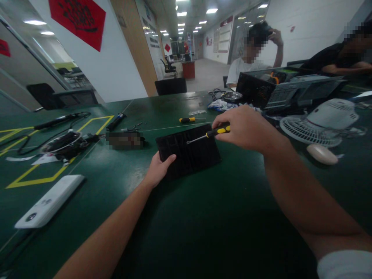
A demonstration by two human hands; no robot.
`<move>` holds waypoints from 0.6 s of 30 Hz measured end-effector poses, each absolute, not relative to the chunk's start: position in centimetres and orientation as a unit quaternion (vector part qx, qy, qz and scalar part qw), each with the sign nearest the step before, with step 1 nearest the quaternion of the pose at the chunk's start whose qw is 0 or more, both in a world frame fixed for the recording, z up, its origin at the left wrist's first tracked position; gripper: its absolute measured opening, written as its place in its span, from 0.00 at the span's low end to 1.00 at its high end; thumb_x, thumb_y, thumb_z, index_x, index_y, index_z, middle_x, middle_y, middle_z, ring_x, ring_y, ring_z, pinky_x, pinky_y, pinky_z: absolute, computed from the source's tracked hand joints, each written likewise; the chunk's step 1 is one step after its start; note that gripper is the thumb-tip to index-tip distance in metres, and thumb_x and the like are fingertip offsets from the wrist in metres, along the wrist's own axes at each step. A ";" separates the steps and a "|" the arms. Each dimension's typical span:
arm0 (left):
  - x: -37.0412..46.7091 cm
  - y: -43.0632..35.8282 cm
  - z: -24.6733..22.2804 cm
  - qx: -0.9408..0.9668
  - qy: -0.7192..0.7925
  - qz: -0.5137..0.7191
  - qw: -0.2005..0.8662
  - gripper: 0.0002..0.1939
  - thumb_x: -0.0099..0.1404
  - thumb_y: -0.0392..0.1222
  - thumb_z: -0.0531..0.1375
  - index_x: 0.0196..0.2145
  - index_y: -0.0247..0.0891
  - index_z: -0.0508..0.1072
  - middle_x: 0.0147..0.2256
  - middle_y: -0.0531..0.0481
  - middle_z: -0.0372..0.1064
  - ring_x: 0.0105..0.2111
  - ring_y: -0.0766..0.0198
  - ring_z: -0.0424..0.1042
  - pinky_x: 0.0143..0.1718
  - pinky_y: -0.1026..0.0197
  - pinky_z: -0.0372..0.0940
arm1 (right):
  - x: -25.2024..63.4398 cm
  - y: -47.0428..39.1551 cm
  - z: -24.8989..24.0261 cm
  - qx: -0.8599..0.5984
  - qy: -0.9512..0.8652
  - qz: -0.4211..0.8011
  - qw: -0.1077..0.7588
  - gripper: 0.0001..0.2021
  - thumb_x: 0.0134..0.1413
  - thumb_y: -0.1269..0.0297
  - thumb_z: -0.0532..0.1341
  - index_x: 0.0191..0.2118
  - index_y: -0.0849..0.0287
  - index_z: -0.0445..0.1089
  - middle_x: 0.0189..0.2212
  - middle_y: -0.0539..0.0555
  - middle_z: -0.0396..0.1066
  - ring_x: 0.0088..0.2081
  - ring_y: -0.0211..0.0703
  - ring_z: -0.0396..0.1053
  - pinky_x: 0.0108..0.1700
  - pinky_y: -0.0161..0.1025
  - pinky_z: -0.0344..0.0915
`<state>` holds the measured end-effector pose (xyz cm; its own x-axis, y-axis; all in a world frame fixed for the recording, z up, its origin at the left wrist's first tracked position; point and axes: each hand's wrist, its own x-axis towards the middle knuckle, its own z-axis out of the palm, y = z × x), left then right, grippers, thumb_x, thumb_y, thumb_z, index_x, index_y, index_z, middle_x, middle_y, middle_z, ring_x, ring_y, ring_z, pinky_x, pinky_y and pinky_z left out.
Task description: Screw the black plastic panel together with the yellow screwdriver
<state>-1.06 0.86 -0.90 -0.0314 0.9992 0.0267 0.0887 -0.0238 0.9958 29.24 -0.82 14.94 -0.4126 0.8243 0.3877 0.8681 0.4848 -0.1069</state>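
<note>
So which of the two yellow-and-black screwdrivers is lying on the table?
The far screwdriver, beyond the black panel, lying untouched on the green tabletop; the other screwdriver is gripped in the right hand.

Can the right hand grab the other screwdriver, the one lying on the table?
Probably not right now: the right hand holds one screwdriver. The lying screwdriver looks close, just beyond the black panel, with nothing seeming to block it.

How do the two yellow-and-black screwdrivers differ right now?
The held screwdriver is in the right hand; the loose screwdriver lies on the green table. In view, the held screwdriver points left and downward; the loose screwdriver points right. Both have yellow-and-black handles.
</note>
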 end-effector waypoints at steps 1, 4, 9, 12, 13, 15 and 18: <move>-1.1 0.9 -0.9 0.520 0.523 0.492 0.462 0.28 0.56 0.51 0.74 0.52 0.37 0.76 0.50 0.41 0.80 0.52 0.43 0.78 0.58 0.37 0.71 | 29.3 -0.7 14.9 -0.506 -0.838 -0.058 0.198 0.12 0.52 0.64 0.67 0.43 0.55 0.84 0.39 0.56 0.83 0.41 0.53 0.78 0.45 0.46 0.68; -1.1 0.8 -0.9 0.523 0.523 0.491 0.460 0.28 0.56 0.51 0.74 0.52 0.37 0.76 0.49 0.41 0.80 0.52 0.43 0.78 0.58 0.36 0.71 | 29.3 -0.6 14.9 -0.509 -0.835 -0.062 0.199 0.12 0.53 0.65 0.68 0.43 0.55 0.84 0.39 0.55 0.83 0.40 0.52 0.78 0.45 0.46 0.68; -1.2 0.9 -1.1 0.526 0.522 0.490 0.459 0.29 0.56 0.52 0.74 0.52 0.37 0.76 0.50 0.41 0.80 0.53 0.42 0.78 0.59 0.35 0.70 | 29.1 -0.7 14.9 -0.503 -0.840 -0.060 0.193 0.13 0.53 0.66 0.67 0.44 0.56 0.84 0.40 0.56 0.83 0.42 0.54 0.78 0.45 0.46 0.68; -1.2 1.0 -1.3 0.527 0.520 0.493 0.458 0.30 0.56 0.52 0.74 0.52 0.37 0.76 0.50 0.40 0.80 0.52 0.42 0.78 0.58 0.35 0.70 | 29.0 -0.7 14.9 -0.509 -0.838 -0.060 0.186 0.13 0.53 0.66 0.68 0.44 0.56 0.84 0.41 0.57 0.83 0.43 0.55 0.78 0.46 0.47 0.68; -1.3 1.1 -1.3 0.527 0.518 0.494 0.458 0.30 0.56 0.52 0.74 0.52 0.37 0.76 0.50 0.40 0.80 0.52 0.42 0.78 0.58 0.35 0.71 | 29.0 -0.7 14.9 -0.510 -0.838 -0.060 0.186 0.13 0.53 0.66 0.68 0.44 0.56 0.84 0.41 0.57 0.83 0.44 0.55 0.78 0.46 0.47 0.68; -1.3 1.1 -1.3 0.528 0.517 0.494 0.459 0.30 0.56 0.53 0.74 0.52 0.37 0.76 0.50 0.40 0.80 0.52 0.42 0.78 0.58 0.35 0.71 | 29.0 -0.7 14.8 -0.512 -0.837 -0.059 0.186 0.13 0.53 0.65 0.68 0.45 0.55 0.84 0.42 0.57 0.83 0.45 0.56 0.78 0.47 0.47 0.68; -1.3 1.1 -1.3 0.527 0.519 0.490 0.461 0.29 0.56 0.52 0.74 0.52 0.37 0.76 0.50 0.40 0.80 0.52 0.42 0.79 0.58 0.35 0.71 | 28.8 -0.8 14.7 -0.522 -0.831 -0.058 0.183 0.13 0.53 0.64 0.67 0.44 0.55 0.84 0.42 0.57 0.83 0.45 0.56 0.78 0.46 0.48 0.68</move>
